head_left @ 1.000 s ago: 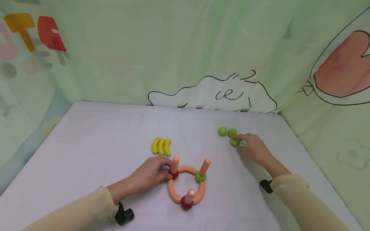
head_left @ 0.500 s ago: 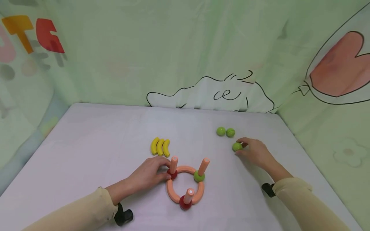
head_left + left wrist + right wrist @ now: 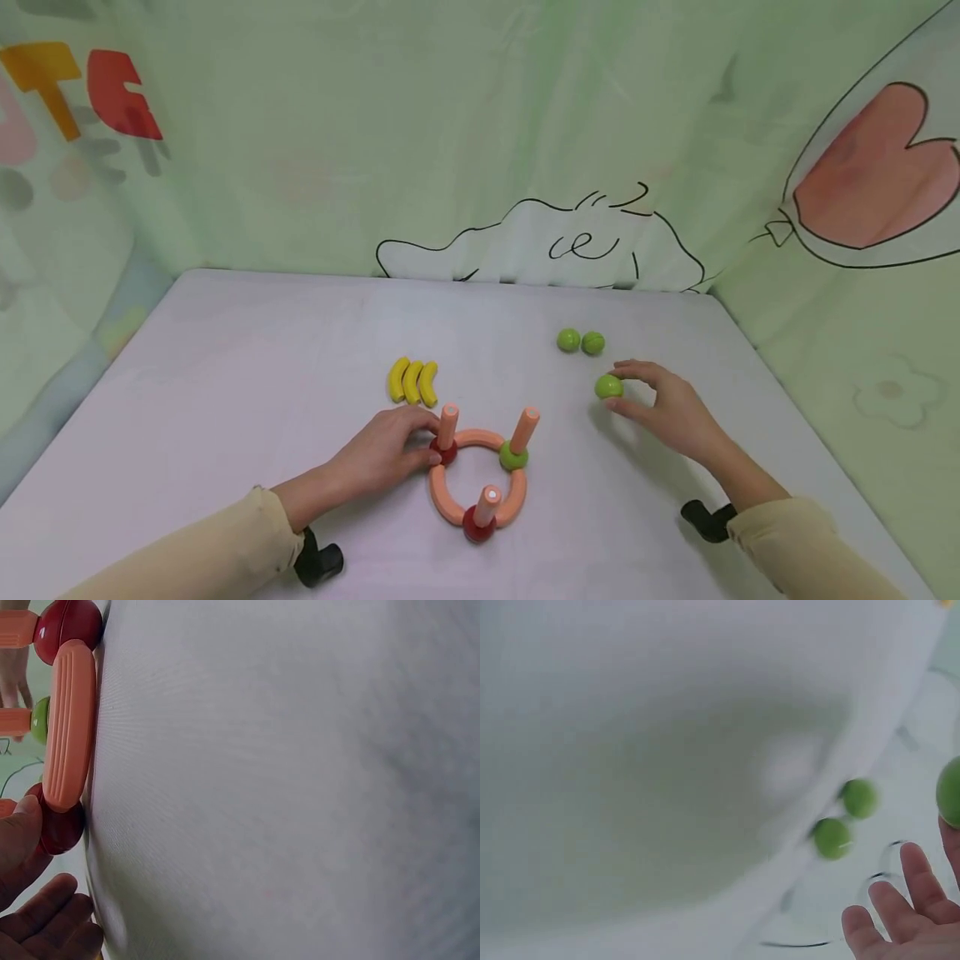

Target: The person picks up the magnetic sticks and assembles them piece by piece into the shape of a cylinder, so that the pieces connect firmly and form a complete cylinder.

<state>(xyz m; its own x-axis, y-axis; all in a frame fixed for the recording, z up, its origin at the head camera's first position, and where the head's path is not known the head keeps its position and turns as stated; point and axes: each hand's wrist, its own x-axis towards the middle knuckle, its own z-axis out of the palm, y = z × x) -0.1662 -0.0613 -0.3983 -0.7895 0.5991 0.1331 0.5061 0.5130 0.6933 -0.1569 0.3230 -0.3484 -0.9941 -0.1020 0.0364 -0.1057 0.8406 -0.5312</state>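
Observation:
My right hand [image 3: 667, 412] pinches a green ball [image 3: 608, 387] between thumb and fingertips, raised over the table on the right. The right wrist view has that green ball [image 3: 950, 791] at its edge, the other fingers spread apart. On the table a ring joins curved orange pieces [image 3: 447, 497] through two red balls and one green ball [image 3: 513, 455], each with an upright orange peg [image 3: 525, 431]. With thumb and fingers, my left hand [image 3: 386, 446] holds the ring's left red ball [image 3: 445, 452]. The other red ball [image 3: 478, 525] is at the near side.
Two loose green balls [image 3: 581, 342] lie side by side toward the back right. Several yellow banana-shaped pieces [image 3: 412, 382] lie in a row just beyond my left hand. A green printed cloth [image 3: 337, 150] hangs behind the white table [image 3: 262, 350].
My right hand has taken one green ball away from the other two, toward me, and lifted it. The left hand stays on the red ball, and the ring has kept its place.

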